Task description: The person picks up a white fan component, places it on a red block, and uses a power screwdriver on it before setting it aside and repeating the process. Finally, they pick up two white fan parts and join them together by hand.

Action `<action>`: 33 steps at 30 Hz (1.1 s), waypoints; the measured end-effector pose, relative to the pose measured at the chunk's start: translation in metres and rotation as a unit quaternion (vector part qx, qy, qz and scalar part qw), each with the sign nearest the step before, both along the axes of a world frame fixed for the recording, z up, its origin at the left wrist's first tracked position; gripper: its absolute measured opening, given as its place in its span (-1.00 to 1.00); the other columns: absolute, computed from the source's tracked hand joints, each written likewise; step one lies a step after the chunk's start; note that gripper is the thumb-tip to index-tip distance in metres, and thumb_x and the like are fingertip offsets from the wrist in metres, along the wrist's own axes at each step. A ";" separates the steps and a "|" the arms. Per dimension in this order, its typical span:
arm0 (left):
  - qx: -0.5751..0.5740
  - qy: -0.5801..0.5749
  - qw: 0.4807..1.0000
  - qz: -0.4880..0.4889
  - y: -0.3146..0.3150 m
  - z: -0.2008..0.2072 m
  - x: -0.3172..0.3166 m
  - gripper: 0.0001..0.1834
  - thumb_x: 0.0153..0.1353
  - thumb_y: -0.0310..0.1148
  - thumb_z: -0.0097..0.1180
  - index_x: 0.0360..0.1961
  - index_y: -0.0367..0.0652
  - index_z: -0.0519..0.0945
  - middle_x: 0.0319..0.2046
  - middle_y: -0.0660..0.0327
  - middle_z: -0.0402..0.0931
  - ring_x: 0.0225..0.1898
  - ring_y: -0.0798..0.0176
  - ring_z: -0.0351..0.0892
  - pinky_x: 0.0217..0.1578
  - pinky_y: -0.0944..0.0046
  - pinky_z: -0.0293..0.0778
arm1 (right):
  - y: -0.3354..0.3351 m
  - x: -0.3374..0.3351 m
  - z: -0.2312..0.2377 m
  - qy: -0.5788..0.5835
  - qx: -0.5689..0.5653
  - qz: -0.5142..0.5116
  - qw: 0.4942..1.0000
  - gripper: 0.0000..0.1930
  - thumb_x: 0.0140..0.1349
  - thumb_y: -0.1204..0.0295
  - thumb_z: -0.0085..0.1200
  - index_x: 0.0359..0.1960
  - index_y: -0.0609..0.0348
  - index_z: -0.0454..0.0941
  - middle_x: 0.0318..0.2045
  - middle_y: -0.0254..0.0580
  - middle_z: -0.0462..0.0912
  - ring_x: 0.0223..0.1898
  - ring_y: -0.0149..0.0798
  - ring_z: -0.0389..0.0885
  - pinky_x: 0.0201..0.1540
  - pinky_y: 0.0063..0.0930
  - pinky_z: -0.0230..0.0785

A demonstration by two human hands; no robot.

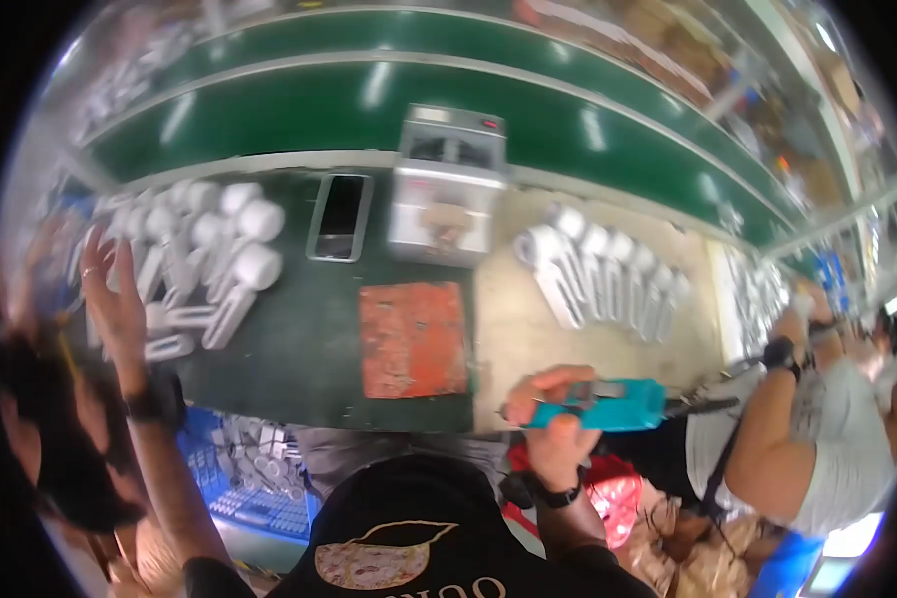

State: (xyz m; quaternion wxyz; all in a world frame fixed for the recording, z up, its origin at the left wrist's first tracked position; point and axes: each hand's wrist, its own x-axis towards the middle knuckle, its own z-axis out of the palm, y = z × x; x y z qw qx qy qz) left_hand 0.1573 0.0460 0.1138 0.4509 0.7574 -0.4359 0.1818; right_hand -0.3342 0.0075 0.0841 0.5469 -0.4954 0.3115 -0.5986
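Observation:
My left hand (pixel 116 304) is raised at the left, fingers apart and holding nothing I can see. It is nearest to a pile of white plastic pieces (pixel 209 234), each with a round head and a long handle. My right hand (pixel 558 439) is wrapped round a teal electric screwdriver (pixel 616 405), held low over the front edge of the light board. Beyond it, a row of similar white pieces (pixel 608 269) lies fanned out on the light board (pixel 508 339). A worn red-orange mat (pixel 413 339) lies between the hands.
A phone (pixel 341 217) and a grey-and-clear box-shaped device (pixel 448 184) stand at the back, before a green conveyor belt (pixel 309 110). Below the table edge, a blue basket (pixel 204 458) holds white parts. Other people sit close at the left (pixel 45 439) and right (pixel 767 448).

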 end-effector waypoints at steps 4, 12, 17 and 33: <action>0.144 0.104 0.906 -0.385 -0.080 0.028 -0.235 -0.70 0.27 -0.33 0.20 -0.03 -0.25 0.58 -0.11 0.01 0.62 -0.09 0.11 0.62 -0.08 0.17 0.49 | 0.013 -0.022 0.004 0.022 0.017 0.004 1.000 -0.30 0.14 -0.18 0.24 -0.12 0.28 0.35 -0.56 -0.19 0.46 -0.54 -0.28 0.47 -0.47 -0.41 0.33; 0.281 -0.025 0.850 -0.444 -0.178 -0.080 -0.416 -0.36 0.29 0.25 -0.04 -0.35 -0.22 0.61 -0.31 0.01 0.61 -0.19 -0.02 0.58 -0.16 0.07 0.44 | 0.042 -0.045 0.001 0.018 0.032 0.018 0.999 -0.33 0.14 -0.10 0.31 -0.11 0.30 0.37 -0.53 -0.15 0.48 -0.52 -0.27 0.47 -0.47 -0.43 0.32; 0.300 -0.038 0.878 -0.371 -0.183 -0.082 -0.432 -0.46 0.30 0.17 -0.04 -0.37 -0.12 0.61 -0.36 0.14 0.60 -0.21 -0.01 0.60 -0.11 -0.08 0.39 | 0.041 -0.055 -0.001 0.001 0.033 0.031 0.999 -0.33 0.09 -0.06 0.37 -0.12 0.30 0.39 -0.51 -0.14 0.49 -0.52 -0.26 0.47 -0.47 -0.42 0.32; 0.215 -0.057 0.860 -0.459 -0.088 -0.028 -0.322 -0.77 0.02 -0.24 0.30 -0.34 -0.12 0.64 -0.36 0.23 0.50 -0.29 0.09 0.58 -0.25 0.13 0.40 | 0.004 -0.049 -0.001 0.096 0.027 -0.029 0.995 -0.37 0.19 0.15 0.26 0.14 0.37 0.40 -0.27 -0.10 0.61 -0.25 -0.36 0.53 -0.20 -0.49 0.34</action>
